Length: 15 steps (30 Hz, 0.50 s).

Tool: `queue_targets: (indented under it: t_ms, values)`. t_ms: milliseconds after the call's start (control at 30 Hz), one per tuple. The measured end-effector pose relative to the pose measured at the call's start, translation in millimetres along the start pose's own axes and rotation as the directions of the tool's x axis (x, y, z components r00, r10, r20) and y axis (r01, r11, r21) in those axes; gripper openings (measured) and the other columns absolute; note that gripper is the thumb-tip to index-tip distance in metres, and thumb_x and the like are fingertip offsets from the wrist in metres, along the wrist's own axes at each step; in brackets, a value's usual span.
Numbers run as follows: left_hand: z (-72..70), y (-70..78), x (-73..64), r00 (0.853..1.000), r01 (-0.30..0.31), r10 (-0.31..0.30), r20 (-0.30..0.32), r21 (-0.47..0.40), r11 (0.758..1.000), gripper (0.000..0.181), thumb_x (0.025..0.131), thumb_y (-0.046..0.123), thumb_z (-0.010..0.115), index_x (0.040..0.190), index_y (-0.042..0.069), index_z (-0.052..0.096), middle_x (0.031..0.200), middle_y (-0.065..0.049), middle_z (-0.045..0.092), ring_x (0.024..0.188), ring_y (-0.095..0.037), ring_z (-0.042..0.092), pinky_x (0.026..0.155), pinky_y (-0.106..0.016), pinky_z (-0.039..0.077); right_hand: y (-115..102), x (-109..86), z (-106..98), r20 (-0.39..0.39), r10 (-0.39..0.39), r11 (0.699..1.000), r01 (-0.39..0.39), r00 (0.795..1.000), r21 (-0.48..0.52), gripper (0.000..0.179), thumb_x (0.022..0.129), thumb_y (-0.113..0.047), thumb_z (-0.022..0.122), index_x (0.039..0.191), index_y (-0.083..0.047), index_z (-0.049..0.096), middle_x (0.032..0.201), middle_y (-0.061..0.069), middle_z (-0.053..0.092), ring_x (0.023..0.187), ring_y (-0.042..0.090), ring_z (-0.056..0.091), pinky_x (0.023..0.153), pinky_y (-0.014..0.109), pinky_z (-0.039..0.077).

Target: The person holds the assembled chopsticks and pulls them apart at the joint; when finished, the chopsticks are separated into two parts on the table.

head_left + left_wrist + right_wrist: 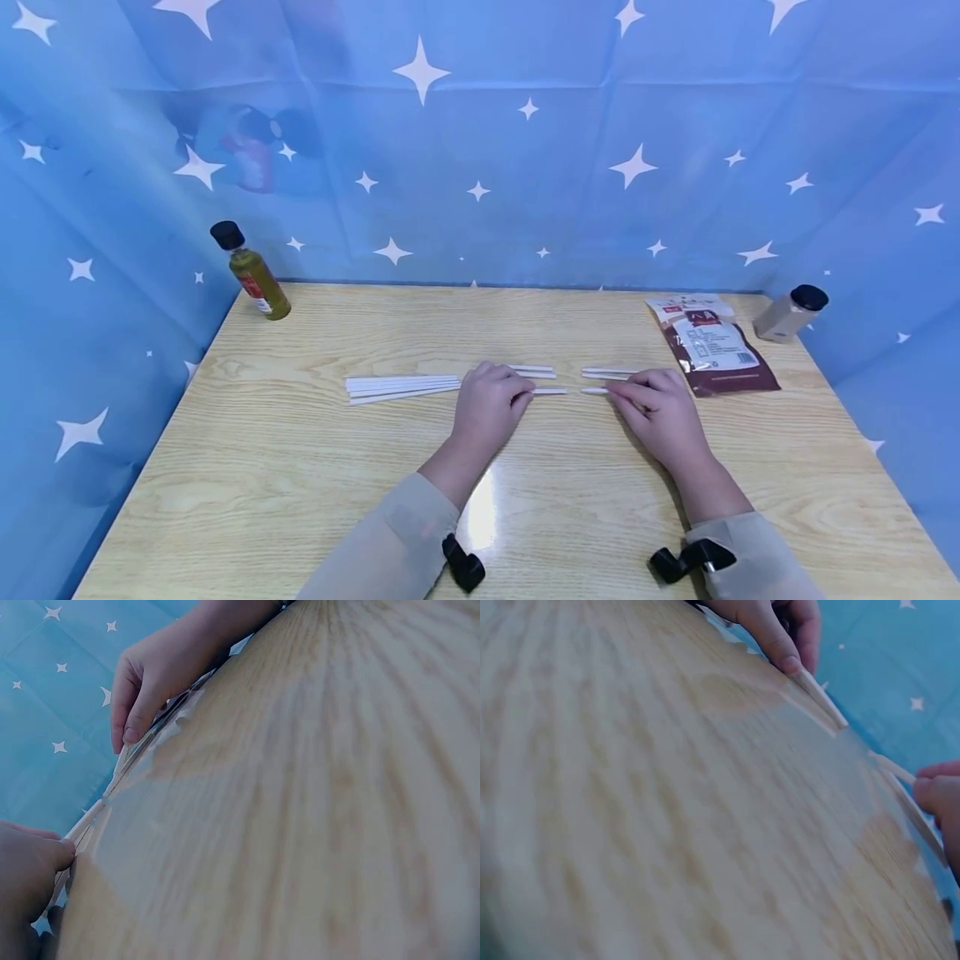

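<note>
My left hand pinches a slim white stick at the middle of the table, its end poking out to the right of the fingers. Facing it, my right hand holds another white stick between thumb and fingertips, its end pointing left. A narrow gap separates the two ends. Just behind each hand lies a pair of similar sticks, the left pair and the right pair, partly hidden by the hands. Several more white sticks lie side by side left of my left hand.
A bottle of greenish-yellow liquid with a black cap stands at the table's back left. On the back right lie a maroon and white packet and a black-capped jar. A blue starry cloth rises behind the wooden table.
</note>
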<state>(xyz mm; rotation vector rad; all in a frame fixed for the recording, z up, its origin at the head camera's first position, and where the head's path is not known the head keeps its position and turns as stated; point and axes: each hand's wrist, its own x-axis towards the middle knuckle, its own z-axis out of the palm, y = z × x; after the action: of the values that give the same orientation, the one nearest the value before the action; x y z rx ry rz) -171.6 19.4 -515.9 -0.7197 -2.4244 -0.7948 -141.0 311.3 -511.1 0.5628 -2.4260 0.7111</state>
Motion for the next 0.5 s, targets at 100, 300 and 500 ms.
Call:
queue_targets:
  t_ms: [100, 300, 500]
  values:
    - [-0.4, -0.3, -0.5, 1.0, 0.016, -0.016, -0.007, 0.0, 1.0, 0.007, 0.089, 0.021, 0.089, 0.093, 0.024, 0.085, 0.094, 0.009, 0.078, 0.085, -0.015, 0.066, 0.073, -0.034, 0.053, 0.5, 0.9, 1.5, -0.005, 0.003, 1.0, -0.003, 1.0, -0.015, 0.023, 0.082, 0.0, 0.089, 0.102, -0.012, 0.087, 0.094, 0.008, 0.073, 0.095, 0.032, 0.057, 0.084, 0.043, 0.039]
    - [2.4, -0.6, 1.4, 0.999, 0.048, -0.048, -0.026, 0.011, 0.999, 0.006, 0.089, 0.017, 0.088, 0.092, 0.022, 0.085, 0.098, 0.006, 0.076, 0.089, -0.017, 0.066, 0.075, -0.035, 0.052, 2.2, 2.8, 3.0, -0.023, 0.02, 0.999, -0.021, 1.0, -0.033, 0.022, 0.081, -0.001, 0.09, 0.1, -0.011, 0.087, 0.094, 0.012, 0.072, 0.093, 0.036, 0.054, 0.083, 0.046, 0.036]
    - [2.4, -4.4, 2.7, 0.996, 0.085, -0.085, -0.026, 0.015, 0.996, 0.007, 0.089, 0.017, 0.088, 0.093, 0.022, 0.085, 0.101, 0.004, 0.073, 0.09, -0.019, 0.064, 0.076, -0.038, 0.051, 3.3, 5.0, 6.2, -0.022, 0.023, 1.0, -0.024, 0.999, -0.011, 0.022, 0.081, -0.001, 0.089, 0.101, -0.01, 0.087, 0.095, 0.014, 0.07, 0.093, 0.037, 0.053, 0.083, 0.047, 0.035]
